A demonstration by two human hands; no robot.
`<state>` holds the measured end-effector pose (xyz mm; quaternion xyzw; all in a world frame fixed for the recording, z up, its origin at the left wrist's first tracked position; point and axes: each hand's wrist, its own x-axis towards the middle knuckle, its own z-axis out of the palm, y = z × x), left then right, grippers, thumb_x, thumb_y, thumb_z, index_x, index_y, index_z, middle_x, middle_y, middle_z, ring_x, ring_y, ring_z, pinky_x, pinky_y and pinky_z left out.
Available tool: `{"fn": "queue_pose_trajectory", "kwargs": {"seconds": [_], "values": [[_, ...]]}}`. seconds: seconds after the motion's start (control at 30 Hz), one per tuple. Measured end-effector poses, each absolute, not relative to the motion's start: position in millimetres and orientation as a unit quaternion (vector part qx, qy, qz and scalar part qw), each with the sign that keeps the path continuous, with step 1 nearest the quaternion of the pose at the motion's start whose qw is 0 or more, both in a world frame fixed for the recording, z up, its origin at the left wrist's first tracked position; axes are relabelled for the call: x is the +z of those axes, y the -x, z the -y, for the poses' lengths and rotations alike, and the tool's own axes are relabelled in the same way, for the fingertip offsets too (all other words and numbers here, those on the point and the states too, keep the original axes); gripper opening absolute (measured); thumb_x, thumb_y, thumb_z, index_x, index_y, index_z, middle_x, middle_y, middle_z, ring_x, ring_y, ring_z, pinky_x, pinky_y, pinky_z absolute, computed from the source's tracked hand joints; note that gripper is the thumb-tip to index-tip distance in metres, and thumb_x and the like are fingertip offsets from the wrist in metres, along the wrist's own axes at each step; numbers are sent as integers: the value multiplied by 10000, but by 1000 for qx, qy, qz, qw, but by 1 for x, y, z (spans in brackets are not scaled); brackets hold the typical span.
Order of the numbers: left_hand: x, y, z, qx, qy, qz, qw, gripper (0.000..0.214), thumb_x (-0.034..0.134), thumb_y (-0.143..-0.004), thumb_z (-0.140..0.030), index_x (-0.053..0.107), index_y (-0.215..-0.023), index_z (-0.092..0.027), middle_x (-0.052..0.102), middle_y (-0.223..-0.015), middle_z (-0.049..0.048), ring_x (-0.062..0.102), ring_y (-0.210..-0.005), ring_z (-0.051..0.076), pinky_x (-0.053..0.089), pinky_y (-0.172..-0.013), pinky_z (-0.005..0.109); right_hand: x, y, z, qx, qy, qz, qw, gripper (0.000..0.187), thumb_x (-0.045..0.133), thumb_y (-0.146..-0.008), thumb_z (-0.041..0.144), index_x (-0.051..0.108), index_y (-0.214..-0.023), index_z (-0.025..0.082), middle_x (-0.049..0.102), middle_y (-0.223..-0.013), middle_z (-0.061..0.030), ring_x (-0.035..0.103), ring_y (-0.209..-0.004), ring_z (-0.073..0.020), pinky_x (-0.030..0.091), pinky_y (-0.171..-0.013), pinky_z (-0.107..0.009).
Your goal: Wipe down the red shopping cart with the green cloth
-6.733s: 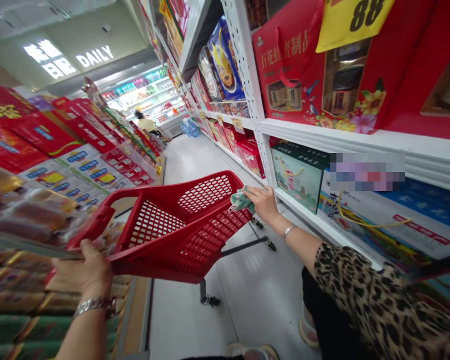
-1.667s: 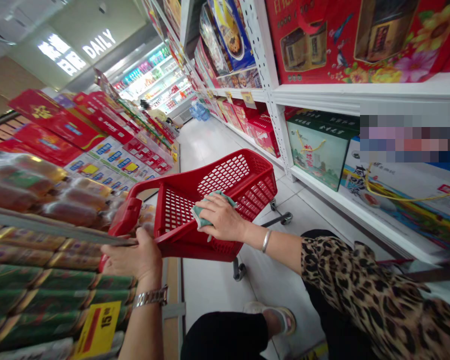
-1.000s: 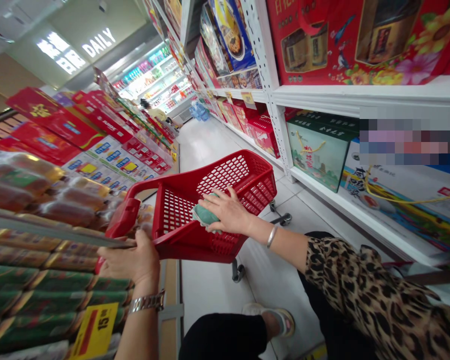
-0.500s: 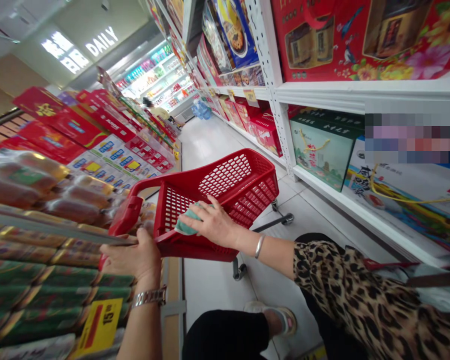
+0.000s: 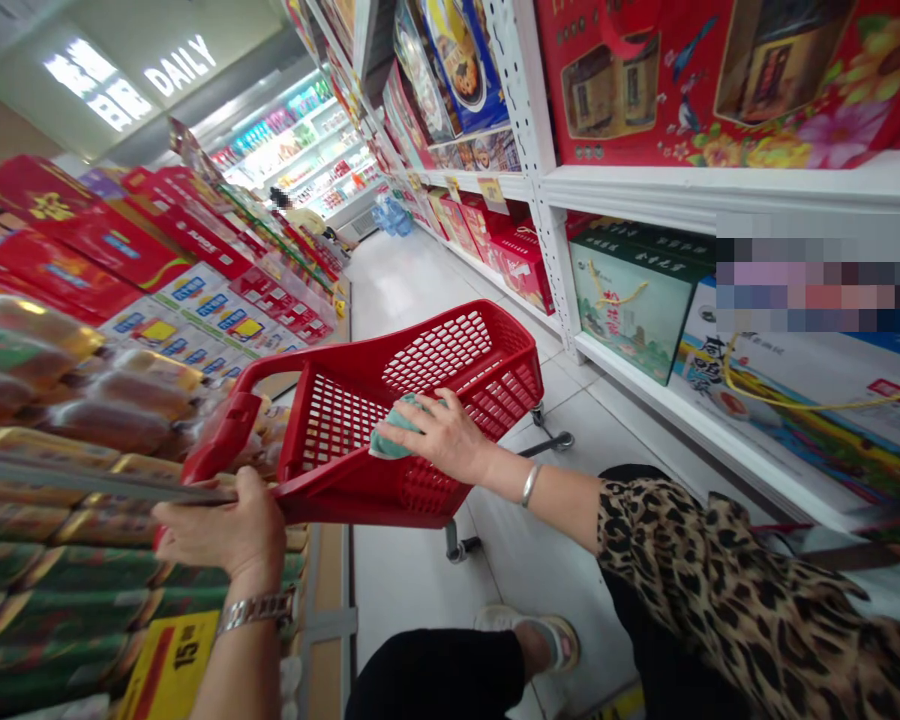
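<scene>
A red plastic shopping cart [image 5: 427, 500] stands on the tiled floor in front of me, its basket tilted in my view. My left hand [image 5: 229, 530], with a metal watch at the wrist, is closed around the cart's red handle at the near left end. My right hand [image 5: 454, 435], wearing a silver bangle, presses a folded pale green cloth [image 5: 390, 438] onto the basket's near top rim. Its fingers lie over the cloth and hold it against the plastic. Part of the handle is hidden by my left hand.
On the left, packed drinks with a yellow price tag [image 5: 171, 665] stand close to my left arm. Red gift boxes [image 5: 105, 250] are stacked behind them. White shelving [image 5: 562, 290] with boxed goods lines the right. Farther down the aisle a person [image 5: 304, 215] is near lit shelves.
My right hand and the cloth have slid along the basket's rim, away from the handle. The cart and my left hand sit farther left in view.
</scene>
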<state>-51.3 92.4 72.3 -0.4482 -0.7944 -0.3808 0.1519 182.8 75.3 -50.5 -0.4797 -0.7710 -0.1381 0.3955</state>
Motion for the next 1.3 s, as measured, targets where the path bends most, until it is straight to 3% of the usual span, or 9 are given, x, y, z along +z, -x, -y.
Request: {"fn": "queue_pose_trajectory", "kwargs": {"seconds": [0.2, 0.3, 0.5, 0.67, 0.8, 0.93, 1.3], "values": [[79, 68, -101, -391, 442, 797, 131, 488, 584, -510, -448, 414, -929, -264, 675, -1199, 263, 593, -1235, 531, 413, -1104, 630, -54, -214, -76, -112, 480, 786, 374, 455, 471, -1058, 162, 582, -1446, 372, 636, -1439, -84, 584, -1245, -256, 393, -1029, -492], [81, 77, -106, -402, 443, 791, 126, 439, 589, -505, -448, 346, -837, -296, 701, -1091, 190, 636, -1177, 496, 442, -1093, 593, -52, -220, -74, -85, 479, 793, 366, 450, 524, -1039, 181, 583, -1449, 359, 637, -1433, -90, 598, -1210, -253, 375, -1012, -476], [83, 90, -109, -427, 452, 773, 122, 365, 597, -482, -432, 371, -737, -300, 631, -807, 69, 691, -997, 428, 501, -1032, 548, -45, -228, -73, -20, 474, 809, 347, 478, 632, -991, 234, 576, -1458, 316, 647, -1410, -105, 645, -1090, -232, 356, -983, -442], [83, 92, -103, -418, 434, 787, 130, 381, 602, -487, -418, 390, -780, -298, 698, -927, 124, 676, -1067, 462, 477, -1057, 577, -42, -246, -68, -36, 486, 809, 329, 436, 629, -979, 184, 624, -1398, 304, 688, -1340, -93, 668, -1064, -220, 321, -1096, -509], [81, 92, -103, -427, 431, 784, 129, 367, 590, -488, -408, 402, -783, -294, 721, -980, 149, 680, -1061, 460, 472, -1063, 574, -50, -252, -58, -106, 481, 800, 341, 423, 549, -1000, 112, 654, -1357, 313, 678, -1380, -84, 647, -1187, -235, 249, -1207, -611], [79, 91, -106, -448, 431, 772, 133, 345, 578, -501, -410, 414, -781, -293, 725, -949, 129, 680, -1055, 450, 486, -1043, 566, -64, -241, -54, -133, 478, 785, 372, 428, 570, -1001, 136, 642, -1388, 304, 630, -1463, -109, 596, -1313, -284, 271, -1223, -683], [79, 56, -101, -382, 450, 796, 137, 502, 535, -563, -401, 544, -1004, -163, 703, -1129, 300, 633, -1148, 541, 442, -1027, 632, -75, -178, -71, -143, 450, 776, 417, 422, 560, -1025, 148, 644, -1403, 316, 614, -1484, -116, 573, -1377, -291, 424, -1190, -618]]}}
